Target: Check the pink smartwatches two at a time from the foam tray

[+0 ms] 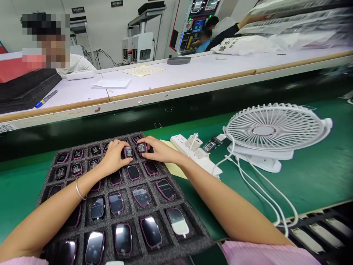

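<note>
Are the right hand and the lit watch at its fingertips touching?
Touching. In the head view, the right hand pinches the lit watch, thumb at its lower edge, a finger at its upper edge.

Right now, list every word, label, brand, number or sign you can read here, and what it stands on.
No text reads with certainty.
Lit watches: white lines, too small.
Wall signs: pale characters, too blurred.
White bag: dark characters, too distorted.
Bench edge: handwriting, too faint.
QR label: no legible words.
</note>
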Demonstrator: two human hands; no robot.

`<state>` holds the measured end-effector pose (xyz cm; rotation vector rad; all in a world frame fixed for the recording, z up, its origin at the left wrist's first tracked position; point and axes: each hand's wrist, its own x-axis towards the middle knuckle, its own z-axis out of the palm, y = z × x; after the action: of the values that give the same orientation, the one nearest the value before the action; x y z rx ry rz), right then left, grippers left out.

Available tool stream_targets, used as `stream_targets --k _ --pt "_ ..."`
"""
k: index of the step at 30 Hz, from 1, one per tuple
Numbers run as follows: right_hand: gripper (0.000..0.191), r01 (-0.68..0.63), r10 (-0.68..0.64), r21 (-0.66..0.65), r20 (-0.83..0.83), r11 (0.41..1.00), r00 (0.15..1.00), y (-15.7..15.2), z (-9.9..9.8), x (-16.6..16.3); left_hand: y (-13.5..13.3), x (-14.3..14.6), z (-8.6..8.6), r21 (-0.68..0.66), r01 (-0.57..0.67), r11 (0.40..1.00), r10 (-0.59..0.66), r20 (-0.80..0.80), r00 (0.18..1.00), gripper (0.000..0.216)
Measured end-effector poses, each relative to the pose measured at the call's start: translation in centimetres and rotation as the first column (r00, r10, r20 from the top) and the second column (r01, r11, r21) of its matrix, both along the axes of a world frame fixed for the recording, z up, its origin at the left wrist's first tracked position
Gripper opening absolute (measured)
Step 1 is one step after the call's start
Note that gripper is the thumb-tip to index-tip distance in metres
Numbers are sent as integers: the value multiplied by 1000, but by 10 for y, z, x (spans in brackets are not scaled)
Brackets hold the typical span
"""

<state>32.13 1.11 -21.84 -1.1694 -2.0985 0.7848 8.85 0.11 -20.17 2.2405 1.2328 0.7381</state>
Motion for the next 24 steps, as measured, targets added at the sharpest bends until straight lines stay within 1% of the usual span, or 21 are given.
stream_targets --k 2,3,5,7,9,12,15,18,20,24 --pt "46 -54 36 -85 -193 995 981 -3 3 -3 -4 0 6 -139 44 989 -20 176 984 37" --pt "47 -109 61 -144 -304 983 951 -6 5 -6 -6 -1 10 -220 73 973 -10 274 962 39" --pt "50 -235 88 -247 -488 940 868 -13 9 -13 -13 -5 18 -361 132 923 45 442 896 44" --pt "56 -312 79 -303 -590 900 803 -22 12 -23 -21 -12 25 -450 174 876 113 541 834 50" --pt "63 -345 50 -340 -645 875 762 -31 16 -36 -32 -21 33 -494 179 851 174 587 791 55" --pt "66 -397 12 -397 -695 827 719 -40 22 -56 -49 -36 41 -532 130 837 276 615 738 60" --pt "56 -451 2 -441 -713 776 701 -45 30 -77 -63 -50 45 -565 85 821 369 638 676 61" --pt "46 -497 -7 -468 -733 731 680 -48 41 -97 -73 -63 48 -579 82 811 422 677 603 58" --pt "42 -504 -20 -479 -739 719 673 -49 46 -109 -76 -70 49 -577 77 813 446 703 553 57" --pt "34 -499 -19 -472 -740 727 673 -49 49 -125 -78 -80 46 -545 44 837 461 746 480 51"
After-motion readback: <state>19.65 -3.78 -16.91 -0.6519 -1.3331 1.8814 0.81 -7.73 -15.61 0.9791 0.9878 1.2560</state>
